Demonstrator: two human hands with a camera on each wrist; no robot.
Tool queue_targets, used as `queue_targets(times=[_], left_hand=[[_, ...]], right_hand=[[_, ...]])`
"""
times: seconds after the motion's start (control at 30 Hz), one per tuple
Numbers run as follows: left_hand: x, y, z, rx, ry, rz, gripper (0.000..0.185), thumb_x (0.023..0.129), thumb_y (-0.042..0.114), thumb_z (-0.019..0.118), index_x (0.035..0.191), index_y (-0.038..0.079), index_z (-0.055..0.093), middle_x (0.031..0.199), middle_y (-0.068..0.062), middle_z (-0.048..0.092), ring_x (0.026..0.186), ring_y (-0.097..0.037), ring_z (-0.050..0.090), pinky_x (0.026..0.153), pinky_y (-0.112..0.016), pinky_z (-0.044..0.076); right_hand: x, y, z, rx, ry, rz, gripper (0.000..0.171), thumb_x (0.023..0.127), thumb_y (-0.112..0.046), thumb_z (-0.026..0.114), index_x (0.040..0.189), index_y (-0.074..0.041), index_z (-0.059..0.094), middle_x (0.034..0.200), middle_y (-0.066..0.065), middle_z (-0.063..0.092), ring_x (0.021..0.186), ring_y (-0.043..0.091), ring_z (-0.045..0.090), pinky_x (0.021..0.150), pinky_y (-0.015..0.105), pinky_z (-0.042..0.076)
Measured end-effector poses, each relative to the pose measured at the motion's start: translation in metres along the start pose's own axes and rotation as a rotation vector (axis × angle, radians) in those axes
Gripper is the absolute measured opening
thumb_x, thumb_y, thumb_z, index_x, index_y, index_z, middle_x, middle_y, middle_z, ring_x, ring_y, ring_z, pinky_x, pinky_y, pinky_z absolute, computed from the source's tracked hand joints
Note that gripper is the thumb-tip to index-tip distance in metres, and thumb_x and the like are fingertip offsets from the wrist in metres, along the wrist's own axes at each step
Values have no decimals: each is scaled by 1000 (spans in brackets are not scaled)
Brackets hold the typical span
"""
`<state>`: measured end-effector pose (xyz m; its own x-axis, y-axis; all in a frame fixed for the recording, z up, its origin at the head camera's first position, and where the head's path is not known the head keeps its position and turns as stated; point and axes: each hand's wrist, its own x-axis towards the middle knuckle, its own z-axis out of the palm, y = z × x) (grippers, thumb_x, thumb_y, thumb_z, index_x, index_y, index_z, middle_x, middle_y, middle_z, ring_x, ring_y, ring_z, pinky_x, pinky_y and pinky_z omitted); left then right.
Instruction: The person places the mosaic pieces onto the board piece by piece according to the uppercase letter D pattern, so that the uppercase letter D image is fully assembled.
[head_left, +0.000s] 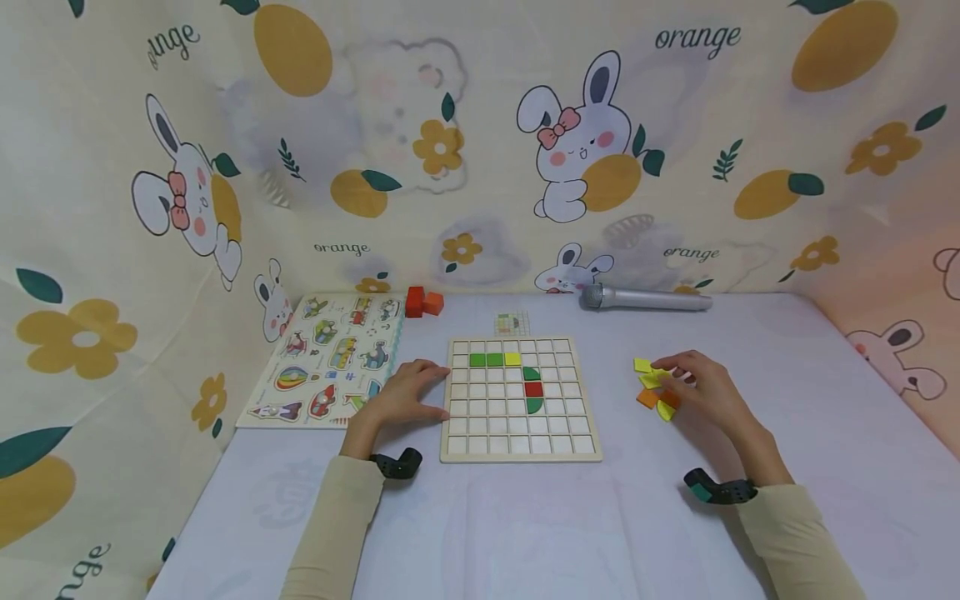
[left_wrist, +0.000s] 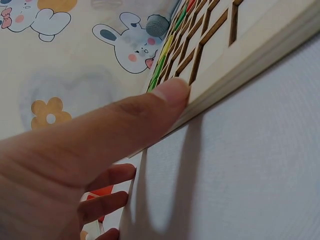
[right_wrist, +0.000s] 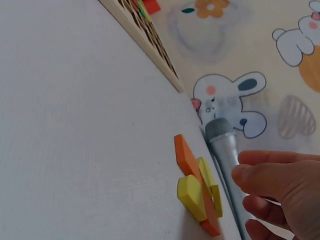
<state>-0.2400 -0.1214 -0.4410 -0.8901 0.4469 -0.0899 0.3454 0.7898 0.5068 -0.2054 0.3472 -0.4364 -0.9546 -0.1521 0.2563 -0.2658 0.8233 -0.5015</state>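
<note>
A wooden grid board (head_left: 521, 457) lies flat, and my left hand (head_left: 405, 396) touches its left edge with thumb (left_wrist: 172, 92) and fingertips. On the board, two green squares (head_left: 486, 360) and a yellow square (head_left: 512, 359) form a row. Below and right of them, a red square (head_left: 533, 389) sits between two rounded green pieces (head_left: 534, 406). My right hand (head_left: 705, 392) hovers over a loose pile of yellow pieces (right_wrist: 191, 197) and orange pieces (right_wrist: 185, 155). Its thumb and index fingertips are close together, with no piece visible between them.
A silver microphone (head_left: 648, 298) lies along the back. Red-orange blocks (head_left: 423, 302) stand behind a sticker-patterned picture board (head_left: 262, 392) at left. A small printed grid card (head_left: 512, 322) lies just behind the grid board. A patterned cloth wall encloses the table.
</note>
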Motion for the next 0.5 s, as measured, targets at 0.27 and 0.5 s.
queue_targets(times=[0.27,0.5], left_hand=[[1,-1,1,-6,-3,2,74,74,40,77,138,19,47,142,-9,39,132,-28,31,106,-50,31],[2,-4,2,3,-7,9,75,74,41,76,139,19,46,142,-9,39,132,-28,31,107,-49,31]], right_hand=[[-5,3,-6,16,-83,30,18,83,-10,69,101,-5,68,96,9,59,85,22,48,67,20,45],[-16,5,-8,-3,-162,44,29,74,-27,79,94,-9,69,83,1,57,77,18,47,61,22,42]])
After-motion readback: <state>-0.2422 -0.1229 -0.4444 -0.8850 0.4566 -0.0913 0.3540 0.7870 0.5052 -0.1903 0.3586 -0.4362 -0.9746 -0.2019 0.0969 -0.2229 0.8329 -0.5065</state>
